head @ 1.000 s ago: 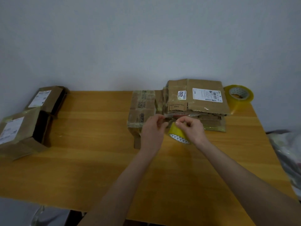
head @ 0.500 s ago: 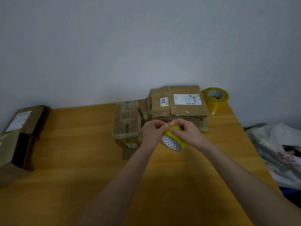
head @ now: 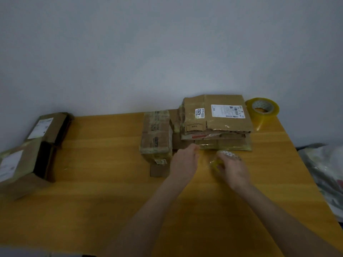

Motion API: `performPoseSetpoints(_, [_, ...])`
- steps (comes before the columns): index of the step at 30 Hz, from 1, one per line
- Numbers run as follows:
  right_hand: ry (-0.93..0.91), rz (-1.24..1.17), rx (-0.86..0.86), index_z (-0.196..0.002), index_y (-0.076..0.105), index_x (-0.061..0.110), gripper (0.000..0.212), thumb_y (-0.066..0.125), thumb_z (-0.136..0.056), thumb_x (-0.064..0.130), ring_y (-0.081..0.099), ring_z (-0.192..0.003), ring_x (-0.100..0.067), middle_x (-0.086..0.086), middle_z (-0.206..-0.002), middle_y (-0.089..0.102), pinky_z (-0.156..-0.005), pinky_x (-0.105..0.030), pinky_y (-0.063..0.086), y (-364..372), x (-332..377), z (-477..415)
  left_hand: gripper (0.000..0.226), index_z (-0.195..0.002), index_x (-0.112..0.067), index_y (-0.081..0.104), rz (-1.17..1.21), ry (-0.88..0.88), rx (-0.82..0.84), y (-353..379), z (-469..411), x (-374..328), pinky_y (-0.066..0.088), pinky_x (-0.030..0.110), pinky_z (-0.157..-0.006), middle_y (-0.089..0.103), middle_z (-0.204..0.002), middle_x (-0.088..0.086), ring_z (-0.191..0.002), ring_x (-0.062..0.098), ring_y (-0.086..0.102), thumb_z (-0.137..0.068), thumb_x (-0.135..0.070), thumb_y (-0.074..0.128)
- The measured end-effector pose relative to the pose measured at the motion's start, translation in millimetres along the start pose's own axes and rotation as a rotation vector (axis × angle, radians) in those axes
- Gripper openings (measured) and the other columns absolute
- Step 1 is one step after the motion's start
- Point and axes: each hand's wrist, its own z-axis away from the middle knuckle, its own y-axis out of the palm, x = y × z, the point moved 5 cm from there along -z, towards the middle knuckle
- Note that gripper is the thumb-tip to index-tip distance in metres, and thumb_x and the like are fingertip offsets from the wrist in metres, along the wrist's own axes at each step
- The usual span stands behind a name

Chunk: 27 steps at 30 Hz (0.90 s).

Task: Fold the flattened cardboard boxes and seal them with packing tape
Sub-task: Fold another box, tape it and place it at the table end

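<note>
The right hand [head: 233,170] curls round a yellow tape roll [head: 216,164], blurred, with its white patterned core showing above the knuckles. At its 9 o'clock, a little apart, the left hand [head: 185,162] has its fingertips bunched. A faint clear sheen spans the gap between the hands, but blur hides whether the fingertips pinch it. Just beyond both hands, at 12 o'clock, lies one stack of flattened cardboard boxes [head: 215,125], brown, ragged-edged, with two white labels on top. One taped box [head: 156,134] stands beside the stack at 10 o'clock. A second tape roll [head: 263,110], clear yellow, sits at 1 o'clock by the wall. Two folded boxes [head: 46,127] rest at the tabletop's [head: 92,201] 9 o'clock edge.
</note>
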Motion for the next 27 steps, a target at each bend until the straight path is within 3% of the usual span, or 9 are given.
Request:
performPoseSetpoints(3, [0.046,0.081,0.000,-0.134,0.046,0.028,0.038,0.051,-0.097,0.026,0.043,-0.124,-0.023,-0.002,-0.134,0.048,-0.106,-0.036,0.034,12,11,-8,0.022,-0.113,-0.013,0.067,0.055,0.115,-0.352,-36,32,36,0.052,0.023,-0.079,0.069,-0.102,0.001,-0.091,0.011,0.063,-0.095,-0.010,0.054])
performPoseSetpoints(6, [-0.035,-0.138,-0.148,-0.141,0.043,0.022,0.043,0.047,-0.099,0.029,0.044,-0.121,-0.017,-0.003,-0.133,0.045,-0.103,-0.032,0.040,5,62,-9,0.033,-0.127,-0.008,0.059,0.065,-0.079,-0.573,-62,50,99,0.042,0.023,-0.099,0.057,-0.132,0.003,-0.119,0.009,0.049,-0.096,-0.005,0.049])
performPoseSetpoints(10, [-0.248,-0.263,-0.038,-0.153,0.017,0.016,0.058,0.040,-0.102,0.028,0.035,-0.136,-0.017,-0.001,-0.160,0.012,-0.109,-0.032,0.038,36,158,-2,0.049,-0.148,-0.007,0.025,0.054,-0.186,-0.327,-50,31,123,0.016,0.033,-0.119,0.018,-0.157,0.004,-0.145,0.013,0.009,-0.101,-0.012,0.038])
performPoseSetpoints(13, [-0.149,-0.365,0.093,-0.153,-0.010,0.016,0.072,0.039,-0.102,0.027,0.048,-0.127,-0.024,0.005,-0.157,-0.025,-0.096,-0.043,0.050,70,182,-6,0.057,-0.151,-0.006,0.006,0.053,-0.230,-0.201,-42,16,125,0.005,0.023,-0.114,-0.004,-0.160,0.005,-0.148,0.019,0.001,-0.103,-0.019,0.033])
performPoseSetpoints(15, [-0.065,-0.479,0.072,-0.152,-0.012,0.017,0.071,0.038,-0.103,0.029,0.046,-0.129,-0.026,0.001,-0.161,-0.013,-0.101,-0.043,0.046,75,177,-11,0.063,-0.151,-0.007,0.001,0.087,-0.267,-0.174,-41,14,131,0.012,0.019,-0.109,-0.011,-0.160,0.006,-0.146,0.019,0.007,-0.102,-0.024,0.037])
performPoseSetpoints(17, [-0.027,-0.548,0.041,-0.153,-0.010,0.018,0.071,0.039,-0.102,0.029,0.055,-0.117,-0.024,-0.009,-0.156,0.028,-0.093,-0.038,0.050,74,170,-18,0.070,-0.151,-0.007,0.001,0.085,-0.234,-0.141,-40,12,137,0.020,0.025,-0.112,-0.008,-0.160,0.006,-0.145,0.021,0.014,-0.100,-0.028,0.044])
performPoseSetpoints(19, [0.001,-0.460,0.077,-0.153,-0.008,0.019,0.075,0.042,-0.101,0.038,0.062,-0.088,-0.022,-0.012,-0.115,0.062,-0.072,-0.036,0.052,72,162,-30,0.078,-0.152,-0.006,0.003,0.078,-0.198,-0.102,-39,6,145,0.026,0.032,-0.112,0.007,-0.160,0.010,-0.143,0.025,0.022,-0.096,-0.031,0.052])
performPoseSetpoints(24, [-0.023,-0.161,0.006,-0.129,0.048,0.010,0.061,0.051,-0.090,0.057,0.066,-0.079,-0.028,-0.010,-0.087,0.068,-0.067,-0.039,0.053,59,155,-57,0.087,-0.151,-0.007,0.017,0.085,-0.152,-0.111,-49,-17,166,0.047,0.034,-0.096,0.056,-0.132,0.012,-0.116,0.025,0.057,-0.085,-0.033,0.068])
performPoseSetpoints(27, [-0.092,-0.188,0.009,-0.116,0.057,0.009,0.044,0.050,-0.094,0.047,0.065,-0.075,-0.028,-0.010,-0.084,0.069,-0.065,-0.037,0.052,58,154,-62,0.075,-0.148,-0.007,0.029,0.161,-0.090,-0.134,-54,-22,177,0.049,0.025,-0.088,0.065,-0.119,0.012,-0.100,0.022,0.065,-0.086,-0.024,0.068])
